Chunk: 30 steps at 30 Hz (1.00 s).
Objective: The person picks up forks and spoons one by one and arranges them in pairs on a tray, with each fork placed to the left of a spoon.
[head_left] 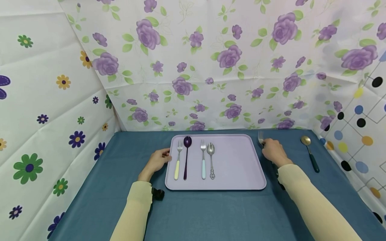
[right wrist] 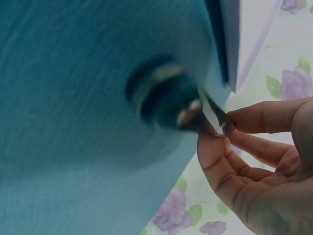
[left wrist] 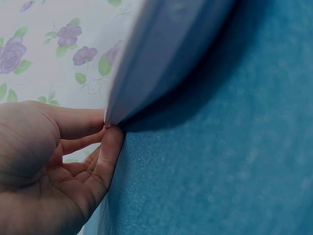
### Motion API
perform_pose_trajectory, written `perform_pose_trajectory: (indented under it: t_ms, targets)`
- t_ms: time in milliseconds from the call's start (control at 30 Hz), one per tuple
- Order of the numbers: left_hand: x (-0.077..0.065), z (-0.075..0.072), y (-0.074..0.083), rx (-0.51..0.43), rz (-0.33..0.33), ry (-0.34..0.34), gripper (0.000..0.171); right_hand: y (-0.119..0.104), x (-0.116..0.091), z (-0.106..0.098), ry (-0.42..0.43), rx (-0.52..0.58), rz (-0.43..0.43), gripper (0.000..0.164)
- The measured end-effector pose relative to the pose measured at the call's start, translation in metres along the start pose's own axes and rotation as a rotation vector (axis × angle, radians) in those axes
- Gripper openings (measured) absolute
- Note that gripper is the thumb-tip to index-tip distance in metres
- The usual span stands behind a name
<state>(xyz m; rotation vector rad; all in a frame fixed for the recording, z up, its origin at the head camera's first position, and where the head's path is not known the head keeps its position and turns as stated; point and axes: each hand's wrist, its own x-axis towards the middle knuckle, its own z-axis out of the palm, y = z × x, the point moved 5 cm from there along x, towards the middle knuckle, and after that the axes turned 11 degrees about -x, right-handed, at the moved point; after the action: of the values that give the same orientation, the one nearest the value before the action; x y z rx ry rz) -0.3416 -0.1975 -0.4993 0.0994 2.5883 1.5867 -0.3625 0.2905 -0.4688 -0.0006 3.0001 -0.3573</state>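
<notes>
At the tray's left edge, my left hand [head_left: 157, 162] pinches the rim between thumb and finger. The pale lilac tray [head_left: 235, 164] lies flat on the blue cloth. On it, from left to right, are a yellow-handled fork [head_left: 177, 167], a dark purple spoon [head_left: 187, 142], a light-blue-handled fork [head_left: 203, 167] and an ornate silver spoon [head_left: 211, 149]. Right of the tray, my right hand [head_left: 273, 152] pinches a fork [head_left: 260, 135] by its neck. In the right wrist view its dark green handle [right wrist: 161, 93] points toward the camera, blurred.
A gold spoon with a dark green handle [head_left: 313, 162] lies on the blue cloth [head_left: 211, 214] farther right. Flowered sheets hang as walls at the back [head_left: 205, 77] and left [head_left: 54, 134]; a dotted sheet [head_left: 366, 150] borders the right.
</notes>
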Motion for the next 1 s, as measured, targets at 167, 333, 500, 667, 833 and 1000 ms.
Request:
perform_pose_trajectory:
  t_ms: [167,333,500,667,833,1000]
  targets:
    - [0.000,-0.001,0.001,0.001,0.005,-0.002,0.050,-0.003,0.001,-0.003,-0.002,0.021,0.008,0.049]
    - [0.000,-0.001,0.001,-0.002,0.006,-0.012,0.051,-0.011,-0.001,-0.007,-0.005,0.046,0.012,0.051]
    - [0.000,0.000,0.001,0.003,0.010,-0.012,0.051,-0.019,-0.001,-0.007,-0.018,0.092,0.015,0.051]
    - [-0.001,0.000,0.001,0.007,0.007,-0.009,0.050,-0.025,0.000,-0.005,-0.025,0.117,0.023,0.051]
    - [-0.001,0.001,0.000,0.006,0.003,-0.010,0.050,-0.033,-0.001,-0.005,-0.017,0.103,0.009,0.049]
    - [-0.001,0.000,0.000,0.003,-0.001,-0.009,0.050,-0.042,-0.003,-0.003,-0.001,0.120,-0.016,0.049]
